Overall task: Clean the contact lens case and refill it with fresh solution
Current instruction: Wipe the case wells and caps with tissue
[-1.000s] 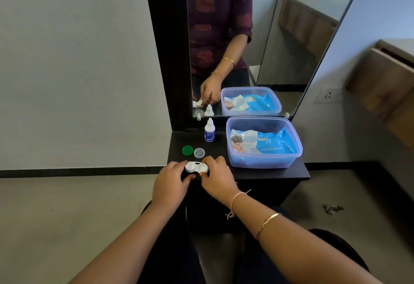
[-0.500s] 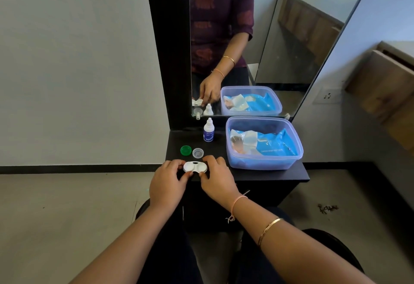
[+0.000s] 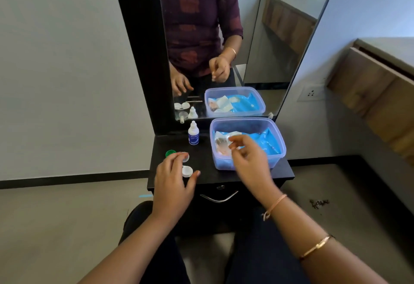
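Note:
The white contact lens case (image 3: 187,171) lies on the black dresser top (image 3: 224,175), with only one round well showing beside my left hand (image 3: 172,182). That hand hovers over the case with fingers spread and holds nothing; the mirror shows it lifted off the case. A green cap (image 3: 169,153) and a clear cap (image 3: 186,157) sit just behind the case, the clear one partly under my fingertips. The small white solution bottle (image 3: 193,134) stands upright at the back. My right hand (image 3: 248,160) is raised in front of the plastic box, fingers loosely curled and empty.
A clear lidless plastic box (image 3: 246,121) with blue packets and wipes fills the right half of the top. A mirror (image 3: 212,37) rises behind the top. A drawer handle (image 3: 219,198) sits under the front edge. My knees are close below.
Both hands have let go of the lens case. My right hand has lifted and moved right toward the plastic box; my left hand has risen above the case. The view has tilted slightly.

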